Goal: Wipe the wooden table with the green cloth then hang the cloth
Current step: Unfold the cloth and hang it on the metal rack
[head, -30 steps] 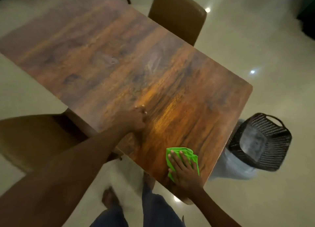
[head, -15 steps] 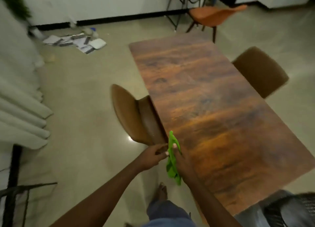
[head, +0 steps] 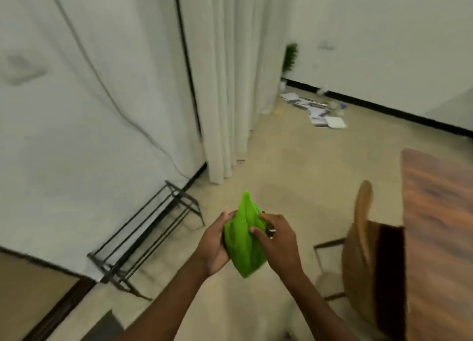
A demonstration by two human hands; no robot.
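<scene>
Here the green cloth (head: 244,241) is held in mid-air between both hands, above the floor (head: 294,166) and clear of the desk (head: 440,238). The left hand (head: 213,246) cups the cloth from the 9 o'clock side, thumb up along its edge. The right hand (head: 277,241) grips it from the 3 o'clock side, fingers curled into the fabric. The cloth is bunched into a tapered shape, its point toward 12 o'clock and its lower end hanging just below the palms.

The desk lies at 3 o'clock, along the right edge of the view, well apart from the cloth. A brown chair (head: 363,258) stands against its near side, between the desk and the hands. A black metal rack (head: 148,233) stands on the floor at 9 o'clock, against the white wall (head: 76,110). A pale curtain (head: 230,84) hangs at 12 o'clock. Scattered papers (head: 317,110) lie on the floor at 1 o'clock, near the far wall; detail there is blurred.
</scene>
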